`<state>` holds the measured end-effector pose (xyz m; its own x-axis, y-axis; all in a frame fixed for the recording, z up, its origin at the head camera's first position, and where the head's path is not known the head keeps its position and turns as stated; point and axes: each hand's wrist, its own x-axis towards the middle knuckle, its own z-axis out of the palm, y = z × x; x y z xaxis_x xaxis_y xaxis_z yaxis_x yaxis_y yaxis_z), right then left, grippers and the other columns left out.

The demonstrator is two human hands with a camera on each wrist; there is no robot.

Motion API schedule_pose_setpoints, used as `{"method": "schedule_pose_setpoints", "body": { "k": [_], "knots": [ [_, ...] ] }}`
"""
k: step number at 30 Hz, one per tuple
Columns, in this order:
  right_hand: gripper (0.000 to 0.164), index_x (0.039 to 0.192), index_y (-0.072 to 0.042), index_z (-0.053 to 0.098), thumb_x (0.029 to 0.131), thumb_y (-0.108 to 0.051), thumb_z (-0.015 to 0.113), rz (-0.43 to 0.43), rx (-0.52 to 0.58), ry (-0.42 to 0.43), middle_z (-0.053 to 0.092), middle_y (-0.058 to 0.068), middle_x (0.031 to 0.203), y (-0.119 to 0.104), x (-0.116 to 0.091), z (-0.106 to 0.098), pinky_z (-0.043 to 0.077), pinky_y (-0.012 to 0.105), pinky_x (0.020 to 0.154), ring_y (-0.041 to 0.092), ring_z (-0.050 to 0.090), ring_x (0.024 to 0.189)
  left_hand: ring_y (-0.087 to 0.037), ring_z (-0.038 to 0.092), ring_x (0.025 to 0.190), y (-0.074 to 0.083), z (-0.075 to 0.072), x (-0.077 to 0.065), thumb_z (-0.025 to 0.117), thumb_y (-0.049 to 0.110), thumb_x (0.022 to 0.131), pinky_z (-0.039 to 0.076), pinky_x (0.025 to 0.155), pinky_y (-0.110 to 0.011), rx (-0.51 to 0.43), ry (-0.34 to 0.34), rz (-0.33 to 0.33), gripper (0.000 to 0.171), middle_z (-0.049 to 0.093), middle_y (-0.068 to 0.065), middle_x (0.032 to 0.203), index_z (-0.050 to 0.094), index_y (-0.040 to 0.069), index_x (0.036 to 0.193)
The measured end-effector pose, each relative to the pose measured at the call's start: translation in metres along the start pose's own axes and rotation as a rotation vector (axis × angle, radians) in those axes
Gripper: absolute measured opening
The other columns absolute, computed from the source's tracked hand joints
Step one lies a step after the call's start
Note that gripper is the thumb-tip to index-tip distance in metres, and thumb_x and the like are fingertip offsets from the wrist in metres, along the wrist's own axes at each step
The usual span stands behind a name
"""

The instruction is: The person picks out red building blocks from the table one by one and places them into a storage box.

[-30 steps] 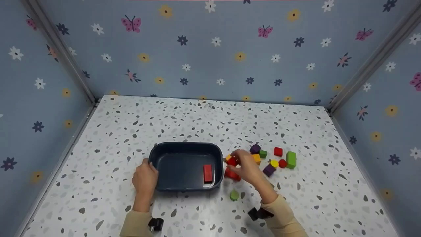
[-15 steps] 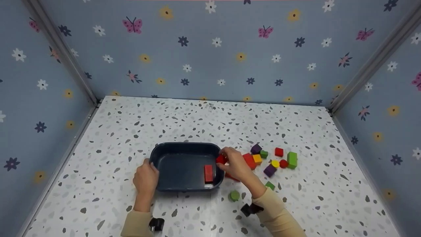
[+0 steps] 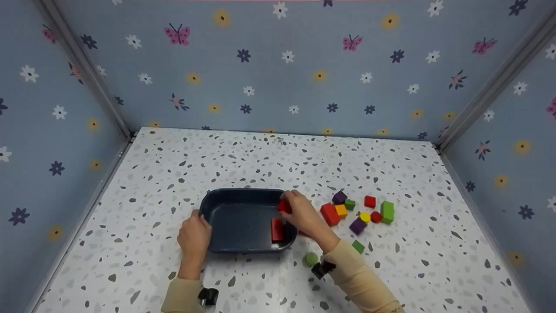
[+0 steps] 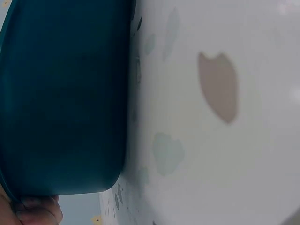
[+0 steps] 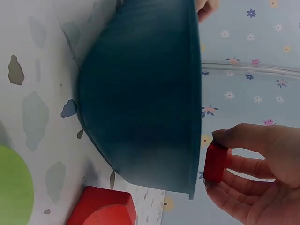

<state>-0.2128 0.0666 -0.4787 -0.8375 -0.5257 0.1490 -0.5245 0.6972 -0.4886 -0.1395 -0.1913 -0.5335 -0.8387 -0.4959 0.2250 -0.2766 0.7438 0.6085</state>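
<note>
A dark blue rectangular tub [image 3: 243, 250] stands on the speckled table, with one red block [image 3: 277, 230] lying inside at its right end. My left hand [image 3: 193, 234] grips the tub's left rim, thumb on the near side of the wall. Over the right rim, my right hand [image 3: 304, 215] pinches a small red block [image 5: 217, 161] between thumb and fingers. In the right wrist view that block is level with the rim, just beyond it. Below, the right wrist view also shows a red block [image 5: 105, 199] on the table beside the tub.
Right of the tub lie several loose blocks: a larger red block [image 3: 330, 214], an orange cube [image 3: 341, 211], purple cubes [image 3: 358, 226], a yellow piece [image 3: 364, 217] and a long green block [image 3: 387, 212]. A light green cylinder [image 3: 311, 259] sits nearer. A flowered wall [image 3: 278, 65] closes the back.
My right hand has lifted the small red block from the pile and carried it left, over the tub's right rim. My left hand keeps its grip on the tub.
</note>
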Motion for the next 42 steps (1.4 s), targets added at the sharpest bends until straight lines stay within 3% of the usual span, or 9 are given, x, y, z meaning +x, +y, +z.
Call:
{"method": "schedule_pose_setpoints", "body": {
  "k": [17,42],
  "knots": [
    [0.032,0.100,-0.001,0.055,0.074,-0.012,0.071,-0.080,-0.142,-0.019,0.055,0.013,0.095,0.003,0.018,0.019,0.045,0.033,0.072,0.022,0.056,0.083,-0.045,0.057,0.065,0.001,0.000,0.000,0.048,0.008,0.086,0.040,0.051,-0.053,0.000,-0.005,-0.002,0.018,0.059,-0.030,0.079,0.057,-0.005,0.096],
    [0.018,0.092,-0.002,0.057,0.077,-0.007,0.065,-0.153,-0.403,-0.069,0.056,0.009,0.082,0.006,0.027,0.041,0.046,0.033,0.067,0.022,0.057,0.077,-0.047,0.056,0.066,0.000,-0.001,-0.001,0.048,0.008,0.086,0.040,0.053,-0.054,-0.001,0.011,0.016,0.018,0.059,-0.030,0.078,0.056,-0.005,0.095]
  ]
}}
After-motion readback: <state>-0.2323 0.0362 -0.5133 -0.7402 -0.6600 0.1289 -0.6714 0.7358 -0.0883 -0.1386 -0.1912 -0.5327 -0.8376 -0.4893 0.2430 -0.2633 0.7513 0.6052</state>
